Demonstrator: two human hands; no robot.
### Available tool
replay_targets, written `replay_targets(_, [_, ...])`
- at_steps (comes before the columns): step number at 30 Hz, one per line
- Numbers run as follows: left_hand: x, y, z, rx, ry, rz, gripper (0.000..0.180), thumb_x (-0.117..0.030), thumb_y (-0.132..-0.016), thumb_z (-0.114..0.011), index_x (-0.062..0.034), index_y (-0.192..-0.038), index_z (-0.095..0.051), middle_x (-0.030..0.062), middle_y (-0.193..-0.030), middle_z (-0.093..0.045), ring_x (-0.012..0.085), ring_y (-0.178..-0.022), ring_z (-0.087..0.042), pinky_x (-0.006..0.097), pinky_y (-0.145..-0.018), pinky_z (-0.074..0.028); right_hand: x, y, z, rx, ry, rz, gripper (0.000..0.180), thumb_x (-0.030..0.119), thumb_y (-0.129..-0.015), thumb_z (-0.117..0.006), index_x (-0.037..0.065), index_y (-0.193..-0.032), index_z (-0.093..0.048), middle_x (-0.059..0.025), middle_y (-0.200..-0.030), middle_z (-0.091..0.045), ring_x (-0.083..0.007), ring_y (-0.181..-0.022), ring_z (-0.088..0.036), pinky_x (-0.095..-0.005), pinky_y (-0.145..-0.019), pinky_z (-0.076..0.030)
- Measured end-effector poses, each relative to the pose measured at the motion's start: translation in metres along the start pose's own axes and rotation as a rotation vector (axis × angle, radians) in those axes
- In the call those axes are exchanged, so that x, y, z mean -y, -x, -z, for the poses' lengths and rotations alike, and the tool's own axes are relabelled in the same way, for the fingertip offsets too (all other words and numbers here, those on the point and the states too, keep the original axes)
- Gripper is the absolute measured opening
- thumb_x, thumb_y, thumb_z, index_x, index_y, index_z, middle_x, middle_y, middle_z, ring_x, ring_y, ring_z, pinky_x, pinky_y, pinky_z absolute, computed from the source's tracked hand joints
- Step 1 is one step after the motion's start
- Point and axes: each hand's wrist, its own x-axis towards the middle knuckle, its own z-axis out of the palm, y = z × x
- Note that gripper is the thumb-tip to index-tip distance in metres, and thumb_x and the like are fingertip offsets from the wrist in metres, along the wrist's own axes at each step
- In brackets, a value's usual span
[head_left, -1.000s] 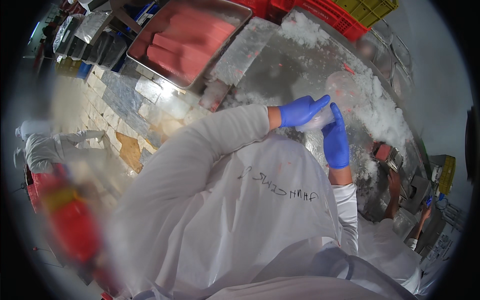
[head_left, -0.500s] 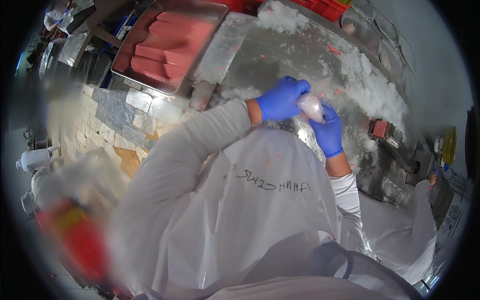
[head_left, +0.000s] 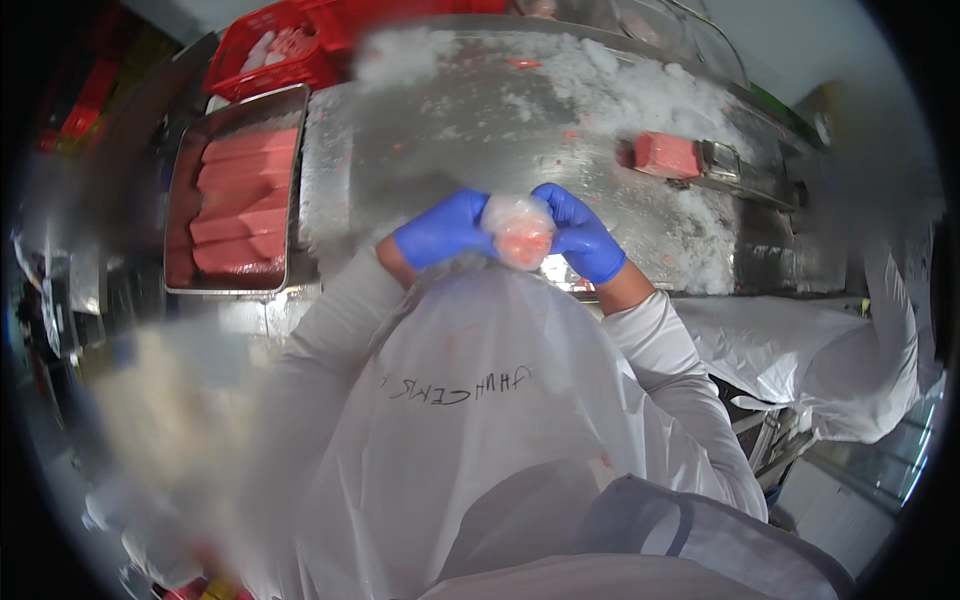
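Observation:
A clear plastic bag [head_left: 520, 240] with pink-orange bits in it is held between my two blue-gloved hands, just above the near edge of the steel table and in front of my white apron. My left hand [head_left: 445, 230] grips the bag's left side with bent fingers, partly hidden by the plastic. From the right, my right hand [head_left: 583, 238] pinches the bag between thumb and fingers. The pink bits show through the lower part of the bag, while the upper part looks whitish and crumpled.
Left of my hands stands a steel tray [head_left: 296, 190] with pink meat-like blocks [head_left: 243, 205]. Behind it is a red crate [head_left: 225, 62]. White ice-like flakes [head_left: 620, 90] lie across the steel table [head_left: 430, 130]. At right a pink block [head_left: 668, 155] sits beside a metal holder [head_left: 722, 162].
My view has swung, so the tray and table sit differently. The bag has been turned and now shows its pink contents. My left hand has moved down to the bag's side.

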Motion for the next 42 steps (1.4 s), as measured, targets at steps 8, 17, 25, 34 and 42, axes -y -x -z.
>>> replay_targets(8, [-0.006,-0.04,-0.009,-0.19,0.052,-0.171,0.051,-0.018,-0.097,-0.07,-0.0017,-0.143,-0.057,0.0075,-0.124,-0.069,0.0162,-0.117,-0.062,0.034,-0.105,-0.048,0.135,0.08,0.021,-0.277,1.187,0.461,0.06,0.015,-0.082,-0.083,0.001,-0.136,-0.062,-0.0152,-0.134,-0.066,-0.0249,-0.123,-0.063,-0.0381,-0.105,-0.049])
replay_targets(17, [0.044,-0.12,-0.016,-0.195,-0.094,0.096,0.028,-0.014,-0.104,-0.065,-0.0038,-0.13,-0.067,0.0059,-0.119,-0.069,0.0145,-0.109,-0.066,0.032,-0.101,-0.051,0.339,0.108,0.202,-0.954,1.707,0.158,0.056,0.035,-0.095,-0.073,0.009,-0.143,-0.062,-0.0083,-0.134,-0.069,-0.0216,-0.117,-0.067,-0.0369,-0.101,-0.051])
replay_targets(25, [0.055,-0.198,-0.003,0.004,-0.332,0.24,0.028,-0.019,-0.106,-0.066,-0.001,-0.127,-0.068,0.005,-0.12,-0.069,0.0147,-0.113,-0.064,0.032,-0.103,-0.05,0.051,0.116,0.348,-0.494,0.457,-0.571,0.06,0.058,-0.098,-0.069,0.017,-0.142,-0.067,-0.0031,-0.121,-0.075,-0.0188,-0.11,-0.068,-0.0362,-0.094,-0.053])
replay_targets(34, [0.048,-0.406,0.043,-0.22,-0.628,0.186,0.041,-0.039,-0.099,-0.072,-0.0041,-0.122,-0.071,0.0078,-0.106,-0.073,0.0165,-0.098,-0.067,0.033,-0.09,-0.055,-0.054,0.09,0.332,-0.459,-0.329,-0.301,0.055,0.041,-0.109,-0.058,0.007,-0.152,-0.055,-0.0101,-0.138,-0.068,-0.0219,-0.125,-0.066,-0.0377,-0.105,-0.053])
replay_targets(42, [0.124,-0.514,0.025,-0.101,-0.607,0.284,0.058,-0.039,-0.097,-0.075,-0.0046,-0.142,-0.061,0.0103,-0.137,-0.066,0.0218,-0.126,-0.062,0.034,-0.11,-0.047,-0.056,0.06,0.347,-0.833,-0.479,-0.046,0.066,0.029,-0.104,-0.063,0.005,-0.16,-0.037,-0.0085,-0.154,-0.053,-0.027,-0.143,-0.049,-0.0472,-0.12,-0.037])
